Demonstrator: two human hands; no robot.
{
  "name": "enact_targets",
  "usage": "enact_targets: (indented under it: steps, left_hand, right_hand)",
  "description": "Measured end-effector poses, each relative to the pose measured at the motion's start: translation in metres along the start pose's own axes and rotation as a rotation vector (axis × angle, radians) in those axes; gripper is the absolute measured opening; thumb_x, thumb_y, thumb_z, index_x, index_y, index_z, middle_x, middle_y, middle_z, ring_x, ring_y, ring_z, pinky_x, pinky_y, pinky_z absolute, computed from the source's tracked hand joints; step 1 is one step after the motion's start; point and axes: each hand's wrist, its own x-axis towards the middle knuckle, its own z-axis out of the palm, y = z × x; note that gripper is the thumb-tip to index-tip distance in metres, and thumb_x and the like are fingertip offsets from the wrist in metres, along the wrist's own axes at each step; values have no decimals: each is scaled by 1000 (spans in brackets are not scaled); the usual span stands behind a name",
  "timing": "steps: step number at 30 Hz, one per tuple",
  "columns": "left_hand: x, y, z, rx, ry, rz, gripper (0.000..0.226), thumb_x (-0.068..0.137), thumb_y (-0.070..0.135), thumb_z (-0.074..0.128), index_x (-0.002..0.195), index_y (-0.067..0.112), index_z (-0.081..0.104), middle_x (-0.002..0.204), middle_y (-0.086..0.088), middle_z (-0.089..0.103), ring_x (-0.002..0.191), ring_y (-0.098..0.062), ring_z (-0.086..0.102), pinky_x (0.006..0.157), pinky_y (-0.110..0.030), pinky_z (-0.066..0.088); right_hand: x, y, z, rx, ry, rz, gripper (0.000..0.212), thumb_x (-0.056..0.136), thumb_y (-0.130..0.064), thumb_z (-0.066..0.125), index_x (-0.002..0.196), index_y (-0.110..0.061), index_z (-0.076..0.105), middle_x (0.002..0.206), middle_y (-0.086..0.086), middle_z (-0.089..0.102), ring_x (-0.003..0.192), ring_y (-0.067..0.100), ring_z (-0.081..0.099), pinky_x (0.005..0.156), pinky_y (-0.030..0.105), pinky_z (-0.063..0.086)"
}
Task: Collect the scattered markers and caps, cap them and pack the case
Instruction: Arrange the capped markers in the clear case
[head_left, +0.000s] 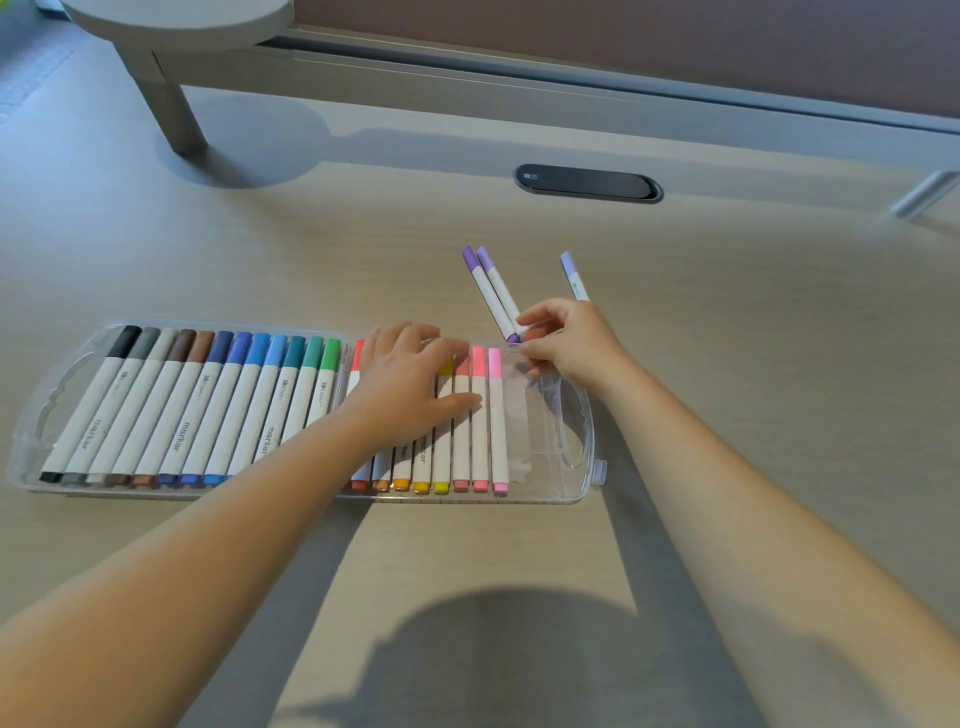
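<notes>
A clear plastic case (571, 457) lies open on the desk, filled with several capped white markers in a row, from black at the left to pink (497, 415) at the right. My left hand (410, 384) rests flat on the warm-coloured markers, fingers spread. My right hand (571, 338) pinches the lower ends of two purple-capped markers (491, 291) that stick up and away from the case's far right corner. A lilac-capped marker (574, 275) shows behind my right hand; I cannot tell whether the hand touches it.
The case has bare room at its right end beside the pink marker. A dark oval cable grommet (587, 183) sits in the desk farther back. A grey stand with a round shelf (171, 78) rises at the back left.
</notes>
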Motion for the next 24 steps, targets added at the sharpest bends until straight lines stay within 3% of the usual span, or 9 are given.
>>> enact_targets:
  steps: [5,9,13,20,22,24]
  left_hand:
    - [6,7,6,120,-114,50,76,75,68,48,141,43,20,155,-2,7,143,-29,-7,114,-49,-9]
    - [10,9,8,208,-151,54,85,71,72,47,142,43,13,155,-2,2,143,-30,-9,113,-52,-10]
    - [11,9,9,245,-128,62,86,71,73,47,143,42,12,153,-1,10,142,-28,-1,113,-51,-8]
    - [13,6,5,203,-107,67,83,72,71,49,142,44,14,147,2,20,139,-25,11,115,-46,-1]
    - [13,1,2,163,-90,66,78,74,67,51,141,42,19,146,4,24,137,-23,15,114,-42,4]
    - [13,-5,-2,89,-76,46,73,76,59,56,139,36,26,144,6,29,136,-20,19,114,-39,8]
  right_hand:
    - [7,12,-15,-293,230,-76,22,86,1,54,107,-4,61,91,1,52,84,15,48,76,22,38]
    - [12,19,-22,-338,280,-53,23,88,-1,51,109,-4,61,94,0,53,86,14,48,77,21,37]
    - [18,21,-27,-335,302,-19,23,89,-4,49,109,-5,61,109,10,62,85,15,48,74,22,36]
    - [30,3,-14,-357,262,-80,21,89,-4,47,106,-5,61,126,11,58,90,22,57,74,24,43]
    - [33,-5,-6,-349,232,-99,21,89,-4,45,102,-5,60,120,11,60,94,18,56,63,16,42]
    - [37,-14,3,-356,180,-99,20,89,-4,45,103,-4,59,104,12,62,113,25,51,74,19,46]
